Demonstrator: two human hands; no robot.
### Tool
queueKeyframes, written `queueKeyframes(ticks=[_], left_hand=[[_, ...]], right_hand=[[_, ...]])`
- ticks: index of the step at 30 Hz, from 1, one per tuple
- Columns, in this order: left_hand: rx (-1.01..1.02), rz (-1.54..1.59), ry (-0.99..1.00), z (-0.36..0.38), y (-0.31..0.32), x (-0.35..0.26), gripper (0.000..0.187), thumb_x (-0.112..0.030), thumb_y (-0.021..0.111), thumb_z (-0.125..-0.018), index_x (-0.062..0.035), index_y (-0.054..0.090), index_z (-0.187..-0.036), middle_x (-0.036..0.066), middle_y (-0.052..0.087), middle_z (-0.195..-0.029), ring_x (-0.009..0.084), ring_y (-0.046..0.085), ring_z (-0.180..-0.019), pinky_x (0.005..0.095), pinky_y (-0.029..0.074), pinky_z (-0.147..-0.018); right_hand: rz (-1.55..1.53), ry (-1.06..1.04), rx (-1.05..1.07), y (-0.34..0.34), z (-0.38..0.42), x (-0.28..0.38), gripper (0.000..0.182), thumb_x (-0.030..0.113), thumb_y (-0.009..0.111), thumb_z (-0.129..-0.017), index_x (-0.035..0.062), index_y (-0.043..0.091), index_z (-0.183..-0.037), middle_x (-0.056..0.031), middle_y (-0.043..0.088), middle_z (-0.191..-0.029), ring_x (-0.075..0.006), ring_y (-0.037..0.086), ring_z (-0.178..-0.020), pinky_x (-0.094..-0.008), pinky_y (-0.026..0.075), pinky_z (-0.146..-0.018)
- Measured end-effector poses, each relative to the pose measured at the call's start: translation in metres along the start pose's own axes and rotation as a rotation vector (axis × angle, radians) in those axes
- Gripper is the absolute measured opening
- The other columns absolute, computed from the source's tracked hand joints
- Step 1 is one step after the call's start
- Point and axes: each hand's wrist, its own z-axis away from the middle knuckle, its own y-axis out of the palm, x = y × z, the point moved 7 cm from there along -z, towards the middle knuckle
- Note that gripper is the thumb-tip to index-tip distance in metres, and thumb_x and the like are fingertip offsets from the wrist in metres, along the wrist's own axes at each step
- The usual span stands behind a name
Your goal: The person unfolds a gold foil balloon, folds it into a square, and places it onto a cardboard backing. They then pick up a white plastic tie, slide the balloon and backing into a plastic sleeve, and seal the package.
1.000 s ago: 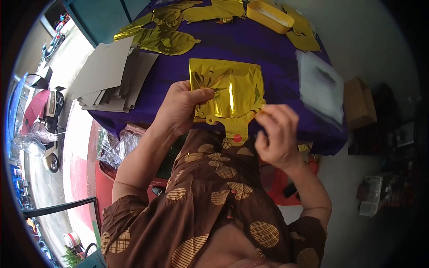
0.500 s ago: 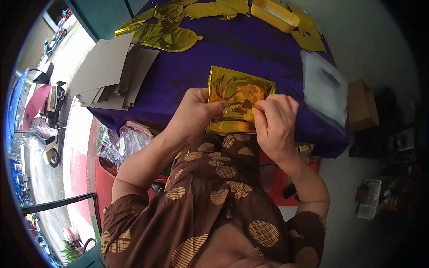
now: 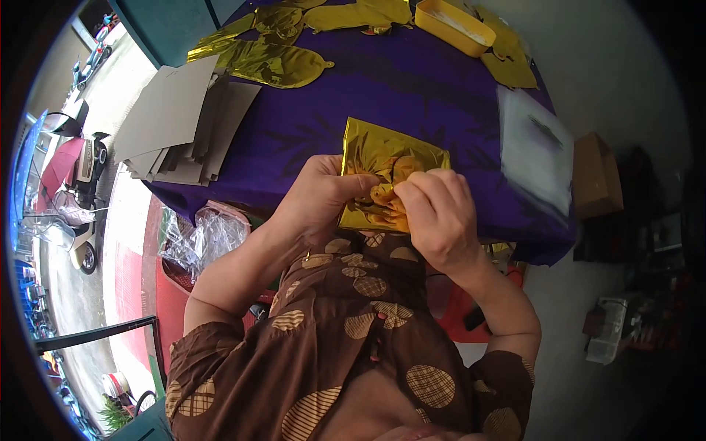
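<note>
Between my hands, above the table's near edge, is a folded gold foil balloon (image 3: pixel 376 141), shiny and roughly rectangular. My left hand (image 3: pixel 318 195) grips its left side, with the thumb pressed on top and the other fingers hidden beneath. With curled fingers, my right hand (image 3: pixel 440 219) pinches the foil at the right of the middle, where it bunches into creases close to my left thumb. The far part of the foil is flatter. Similar flat gold foil balloons (image 3: pixel 283 66) lie at the back of the purple-covered table (image 3: pixel 412 95).
Grey cardboard sheets (image 3: pixel 165 106) are stacked at the table's left. A yellow tray (image 3: pixel 452 29) stands at the back right, near clear plastic sleeves (image 3: pixel 537 140) on the right edge. A cardboard box (image 3: pixel 596 173) is beyond. Clear plastic wrap (image 3: pixel 209 235) fills a bin below left.
My right hand has moved left and slightly toward me, closer to my left thumb. The foil between the hands is now more bunched up. My left hand keeps its grip.
</note>
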Motion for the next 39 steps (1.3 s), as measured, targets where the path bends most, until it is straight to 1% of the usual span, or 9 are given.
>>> queueKeyframes(ticks=[8, 19, 22, 24, 26, 28, 31, 34, 39], left_hand=[[-0.055, 0.010, -0.081, -0.002, -0.004, 0.002, 0.022, -0.003, 0.057, -0.093, 0.0106, 0.061, -0.110, 0.023, 0.069, -0.096, 0.0298, 0.073, -0.073, 0.0382, 0.063, -0.053], [0.057, 0.039, -0.126, 0.010, 0.002, -0.013, 0.029, -0.012, 0.058, -0.097, 0.0111, 0.060, -0.115, 0.022, 0.071, -0.102, 0.0278, 0.074, -0.082, 0.0366, 0.063, -0.061], [-0.115, -0.647, 0.267, 0.041, -0.011, -0.071, 0.030, -0.017, 0.060, -0.098, 0.0058, 0.062, -0.118, 0.017, 0.072, -0.102, 0.0232, 0.073, -0.086, 0.0342, 0.061, -0.071], [-0.438, -1.264, 0.823, 0.076, -0.022, -0.111, 0.033, -0.018, 0.063, -0.097, 0.0010, 0.062, -0.123, 0.014, 0.074, -0.103, 0.0244, 0.073, -0.084, 0.0333, 0.060, -0.073], [-0.742, -1.668, 0.967, 0.106, -0.035, -0.139, 0.038, -0.017, 0.066, -0.093, -0.0014, 0.060, -0.127, 0.015, 0.071, -0.115, 0.0302, 0.070, -0.102, 0.0402, 0.055, -0.092], [-0.971, -2.044, 0.974, 0.120, -0.060, -0.162, 0.041, -0.014, 0.067, -0.088, -0.0042, 0.060, -0.128, 0.019, 0.064, -0.128, 0.0340, 0.059, -0.122, 0.0484, 0.036, -0.114], [-1.039, -2.119, 0.730, 0.122, -0.110, -0.175, 0.041, -0.013, 0.066, -0.088, -0.0060, 0.061, -0.128, 0.019, 0.059, -0.135, 0.0305, 0.049, -0.134, 0.0510, 0.018, -0.122], [-0.817, -2.088, 0.361, 0.118, -0.113, -0.184, 0.041, -0.014, 0.066, -0.086, -0.0054, 0.062, -0.126, 0.020, 0.062, -0.130, 0.0291, 0.053, -0.131, 0.0525, 0.020, -0.121], [-0.814, -2.180, 0.549, 0.116, -0.117, -0.193, 0.029, -0.005, 0.062, -0.082, -0.0045, 0.065, -0.112, 0.015, 0.071, -0.100, 0.0294, 0.067, -0.104, 0.0513, 0.030, -0.117]], right_hand=[[0.051, 0.031, 0.222, -0.002, 0.002, 0.020, 0.047, 0.019, 0.074, -0.075, -0.0091, 0.060, -0.109, -0.0273, 0.061, -0.118, -0.0418, 0.059, -0.113, -0.0481, 0.048, -0.097], [0.217, -0.071, 0.134, -0.014, -0.005, 0.022, 0.030, -0.002, 0.061, -0.088, -0.0115, 0.061, -0.117, -0.0211, 0.071, -0.103, -0.0321, 0.073, -0.091, -0.0398, 0.058, -0.079], [0.099, 0.096, 0.078, -0.037, -0.006, 0.000, 0.031, -0.003, 0.063, -0.087, -0.0095, 0.062, -0.118, -0.0192, 0.072, -0.102, -0.0294, 0.073, -0.086, -0.0380, 0.057, -0.074], [-0.005, 0.265, 0.029, -0.055, 0.002, -0.024, 0.030, -0.003, 0.064, -0.087, -0.0080, 0.064, -0.117, -0.0185, 0.072, -0.100, -0.0244, 0.073, -0.082, -0.0357, 0.056, -0.071], [-0.242, 0.626, -0.110, -0.065, 0.024, -0.064, 0.024, -0.001, 0.063, -0.091, -0.0066, 0.067, -0.113, -0.0122, 0.073, -0.093, -0.0156, 0.067, -0.075, -0.0319, 0.052, -0.067], [-0.550, 0.781, -0.169, -0.070, 0.041, -0.093, 0.015, 0.005, 0.060, -0.097, -0.0070, 0.068, -0.102, -0.0007, 0.066, -0.087, -0.0065, 0.059, -0.075, -0.0222, 0.047, -0.069], [-1.023, 1.019, -0.311, -0.054, 0.067, -0.119, 0.016, 0.008, 0.061, -0.098, -0.0056, 0.067, -0.101, -0.0029, 0.067, -0.090, -0.0067, 0.060, -0.077, -0.0224, 0.049, -0.071], [-1.141, 1.101, -0.316, -0.042, 0.088, -0.135, 0.016, 0.011, 0.062, -0.098, -0.0031, 0.067, -0.102, -0.0036, 0.068, -0.092, -0.0084, 0.062, -0.077, -0.0234, 0.051, -0.072], [-1.225, 1.192, -0.302, -0.030, 0.120, -0.153, 0.016, 0.013, 0.064, -0.096, -0.0015, 0.067, -0.104, -0.0042, 0.068, -0.095, -0.0108, 0.064, -0.081, -0.0245, 0.051, -0.076]])
